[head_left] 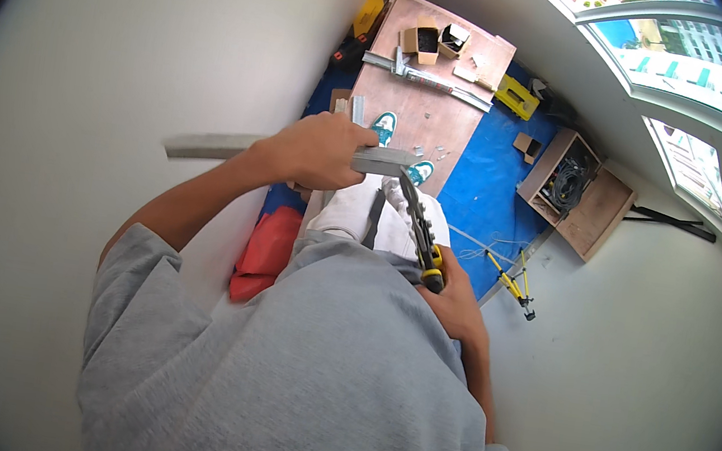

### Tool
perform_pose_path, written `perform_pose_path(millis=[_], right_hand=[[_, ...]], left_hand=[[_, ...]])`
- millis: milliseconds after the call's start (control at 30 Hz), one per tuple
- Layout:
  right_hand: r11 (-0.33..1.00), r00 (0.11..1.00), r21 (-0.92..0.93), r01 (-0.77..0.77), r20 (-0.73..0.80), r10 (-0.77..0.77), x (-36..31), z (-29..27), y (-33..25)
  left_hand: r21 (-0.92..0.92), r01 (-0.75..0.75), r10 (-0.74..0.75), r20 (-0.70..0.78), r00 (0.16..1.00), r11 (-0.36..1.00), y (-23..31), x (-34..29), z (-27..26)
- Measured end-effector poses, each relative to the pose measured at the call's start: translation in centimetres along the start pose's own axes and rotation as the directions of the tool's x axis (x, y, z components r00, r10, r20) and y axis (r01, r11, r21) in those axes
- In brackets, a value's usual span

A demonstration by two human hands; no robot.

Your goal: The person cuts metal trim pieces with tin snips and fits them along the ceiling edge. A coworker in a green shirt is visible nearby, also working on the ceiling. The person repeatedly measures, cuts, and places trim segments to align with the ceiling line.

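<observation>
My left hand (321,149) is wrapped around a long grey metal channel (207,146), which crosses in front of me from left to right. In my right hand (452,297), closed at my waist, is a yellow-and-black handled tool (419,224) with a long dark metal part with notches or bumps. It may be a pair of snips, but its exact kind is unclear. The top of the tool meets or overlaps the right end of the channel; whether it grips the metal cannot be made out. A dark flat strip (375,218) hangs against my white trousers.
I stand on a wooden board (431,112) laid over blue sheeting (482,209). Small cardboard boxes (422,42) and metal channels (426,81) lie on it. To the right are an open wooden box (558,183) with cables and a yellow tripod-like stand (512,287). Red material (266,254) lies left, by the wall.
</observation>
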State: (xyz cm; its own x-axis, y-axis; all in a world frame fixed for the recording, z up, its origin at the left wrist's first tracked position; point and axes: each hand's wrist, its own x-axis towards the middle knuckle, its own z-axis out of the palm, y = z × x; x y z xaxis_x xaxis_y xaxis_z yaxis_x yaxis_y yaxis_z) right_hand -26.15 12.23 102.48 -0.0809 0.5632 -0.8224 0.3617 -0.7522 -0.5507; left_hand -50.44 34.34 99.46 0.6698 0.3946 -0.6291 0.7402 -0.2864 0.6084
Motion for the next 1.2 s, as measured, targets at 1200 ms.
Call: perform_pose_path(millis=[1200], right_hand=[[0.982,0.941,-0.151,0.117,0.333,-0.061,-6.9,-8.0,-6.2]], left_hand=[[0.388,-0.372,0.408,-0.011,0.913,0.843,7.4,-5.8,-8.8]])
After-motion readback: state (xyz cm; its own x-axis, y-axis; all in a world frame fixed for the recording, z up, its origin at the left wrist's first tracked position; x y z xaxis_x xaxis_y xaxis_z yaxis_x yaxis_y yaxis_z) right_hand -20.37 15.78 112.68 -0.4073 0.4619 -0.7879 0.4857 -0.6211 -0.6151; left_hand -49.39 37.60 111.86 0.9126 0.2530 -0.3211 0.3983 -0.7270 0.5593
